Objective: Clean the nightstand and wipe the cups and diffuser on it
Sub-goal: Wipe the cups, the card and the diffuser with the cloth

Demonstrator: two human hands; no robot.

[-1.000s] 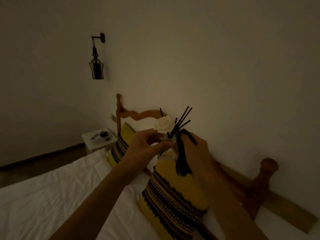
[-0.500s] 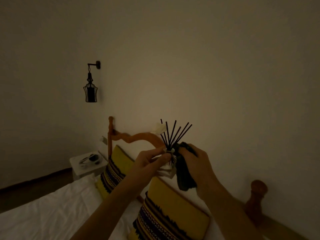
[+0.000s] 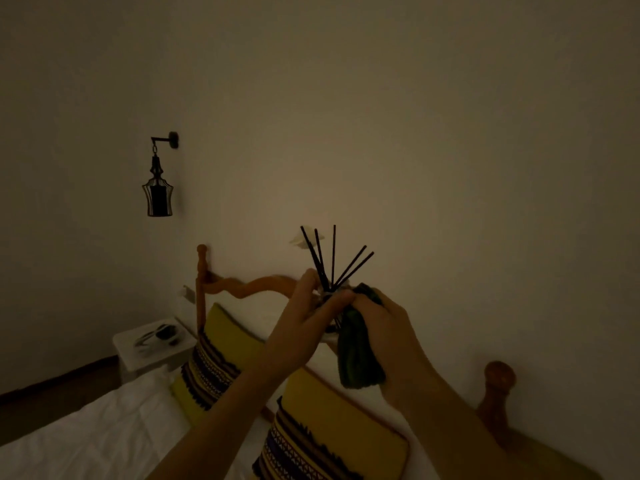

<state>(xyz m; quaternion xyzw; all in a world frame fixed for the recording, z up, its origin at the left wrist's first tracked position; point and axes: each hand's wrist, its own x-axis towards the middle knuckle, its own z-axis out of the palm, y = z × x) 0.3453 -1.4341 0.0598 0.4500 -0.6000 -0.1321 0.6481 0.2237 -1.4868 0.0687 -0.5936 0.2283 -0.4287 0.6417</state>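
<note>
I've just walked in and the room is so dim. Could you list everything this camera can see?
Reed diffuser: one, black sticks with a pale flower, held up over the bed.
Cloth: one, dark green, pressed against the diffuser.
Pillows: two, yellow with dark patterned bands, against the headboard.
Headboard: one, orange-brown wood, along the wall.
Bed sheet: one, white, lower left.
Nightstand: one, white, far side of the bed; the dark items on it are too dim to identify.
Wall lantern: one, dark metal, above the nightstand.
Left hand: gripping the diffuser.
Right hand: gripping the cloth.
</note>
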